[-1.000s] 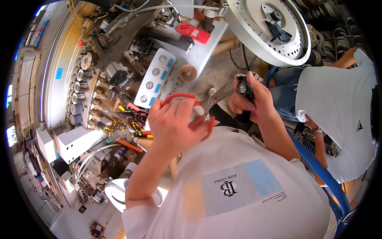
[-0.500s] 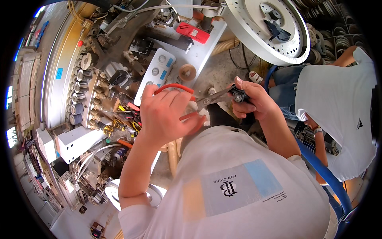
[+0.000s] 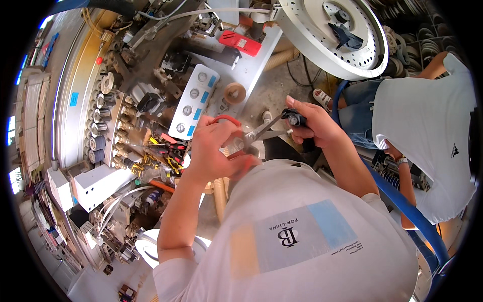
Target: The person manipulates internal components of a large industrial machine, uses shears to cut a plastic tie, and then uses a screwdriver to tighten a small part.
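My left hand (image 3: 214, 148) is closed on a pair of red-handled scissors (image 3: 250, 137), with fingers through the loops. Their metal blades are parted and point right, toward my right hand (image 3: 322, 123). That hand grips a small black part with a round, shiny face (image 3: 296, 119), held between thumb and fingers. One blade tip reaches the black part's left side; whether it touches cannot be made out. Most of the part's lower portion is hidden by my fingers. Both hands are raised in front of my shirt.
A white gauge panel (image 3: 193, 95) and a red box (image 3: 240, 43) lie on a light machine table (image 3: 266, 50). A large white perforated wheel (image 3: 370, 65) stands behind. Hand tools (image 3: 171, 156) lie at left. Another person in a white shirt (image 3: 422, 121) is close at right, beside a blue hose (image 3: 402, 201).
My left hand and the scissors have shifted slightly down, and the blades now show spread apart. My right hand has moved a little left, still holding the black part.
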### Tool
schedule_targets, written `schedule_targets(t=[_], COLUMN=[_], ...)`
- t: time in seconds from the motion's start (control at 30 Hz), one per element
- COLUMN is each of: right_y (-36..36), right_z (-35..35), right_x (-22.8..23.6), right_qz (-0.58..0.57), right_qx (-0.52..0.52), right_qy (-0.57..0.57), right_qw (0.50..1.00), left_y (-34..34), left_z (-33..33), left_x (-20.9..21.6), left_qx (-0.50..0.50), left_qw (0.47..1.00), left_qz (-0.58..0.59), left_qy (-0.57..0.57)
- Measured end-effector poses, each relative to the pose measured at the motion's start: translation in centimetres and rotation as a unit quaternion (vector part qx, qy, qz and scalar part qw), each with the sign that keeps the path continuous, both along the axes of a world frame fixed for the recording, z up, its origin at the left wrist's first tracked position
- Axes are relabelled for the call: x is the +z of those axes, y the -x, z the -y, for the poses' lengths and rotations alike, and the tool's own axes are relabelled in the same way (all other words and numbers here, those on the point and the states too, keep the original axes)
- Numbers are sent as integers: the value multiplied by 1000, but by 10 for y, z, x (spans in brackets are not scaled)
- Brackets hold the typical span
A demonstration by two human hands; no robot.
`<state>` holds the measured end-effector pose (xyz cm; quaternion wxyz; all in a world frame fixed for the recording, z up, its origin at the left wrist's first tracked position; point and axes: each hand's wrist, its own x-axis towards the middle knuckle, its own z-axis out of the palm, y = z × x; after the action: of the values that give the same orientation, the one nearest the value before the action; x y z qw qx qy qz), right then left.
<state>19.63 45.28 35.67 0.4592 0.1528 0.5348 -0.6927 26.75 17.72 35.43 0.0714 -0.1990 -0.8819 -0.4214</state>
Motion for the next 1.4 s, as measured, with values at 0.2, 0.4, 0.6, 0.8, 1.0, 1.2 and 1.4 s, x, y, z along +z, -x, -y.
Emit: schedule_targets(t=[0.2, 0.4, 0.6, 0.8, 1.0, 1.2, 1.4], right_y=[-6, -7, -10, -16, -13, -16, -19], right_z=[-8, -4, -4, -1, -5, 12, 19], right_x=[-28, -31, -34, -28, -23, -8, -13], right_qz=[53, 67, 53, 0, -162, -248, -378], right_qx=[-90, -108, -107, -110, -48, -9, -12], right_qy=[339, 409, 389, 316, 157, -43, -114], right_qw=[935, 904, 913, 942, 973, 968, 919], left_y=[-22, -37, -48, -49, -38, -41, -45], left_z=[-16, -31, -36, -40, -24, -24, -30], left_x=[-10, -12, -26, -18, -13, -9, 0], left_qx=[85, 76, 75, 154, 177, 180, 181], left_qw=[909, 802, 804, 867, 980, 972, 965], left_qz=[237, 297, 325, 337, 39, -21, 2], left_qy=[-331, -512, -493, -334, 86, 146, 188])
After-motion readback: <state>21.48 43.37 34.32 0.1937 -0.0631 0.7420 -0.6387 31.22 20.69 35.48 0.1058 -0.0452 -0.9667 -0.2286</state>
